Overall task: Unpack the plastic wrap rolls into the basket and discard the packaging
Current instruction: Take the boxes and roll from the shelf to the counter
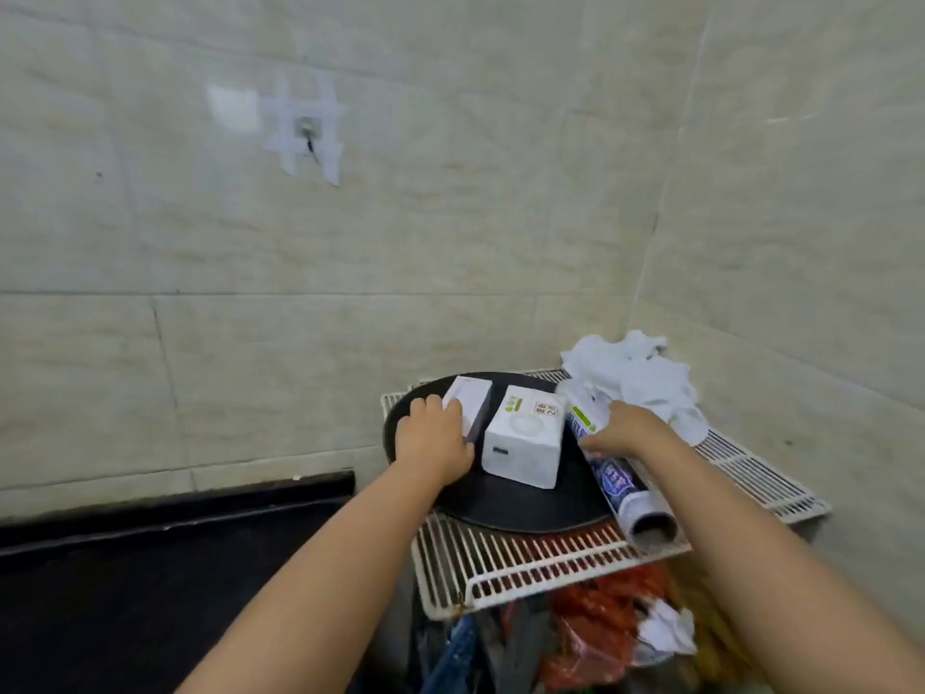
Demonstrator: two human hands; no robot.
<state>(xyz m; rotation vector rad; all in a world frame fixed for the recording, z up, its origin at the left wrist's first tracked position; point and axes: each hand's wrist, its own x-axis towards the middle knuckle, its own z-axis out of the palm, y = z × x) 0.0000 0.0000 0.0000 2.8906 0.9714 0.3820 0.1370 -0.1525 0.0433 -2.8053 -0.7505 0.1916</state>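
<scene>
A long plastic wrap roll (pixel 625 488) in a white, blue and green wrapper lies across the right edge of a round black tray (pixel 520 508); its open tube end faces me. My right hand (pixel 625 430) is closed over the roll's far part. Two white boxes stand on the tray: a larger one (pixel 525 443) in the middle and a narrower one (pixel 468 405) to its left. My left hand (pixel 433 440) rests on the narrower box, fingers curled over its near side. No basket is in sight.
The tray sits on a white wire rack (pixel 525 563) in a tiled corner. Crumpled white cloth (pixel 640 378) lies at the rack's back right. Red bags and clutter (pixel 595 638) fill the space below the rack. A black counter (pixel 150 568) runs to the left.
</scene>
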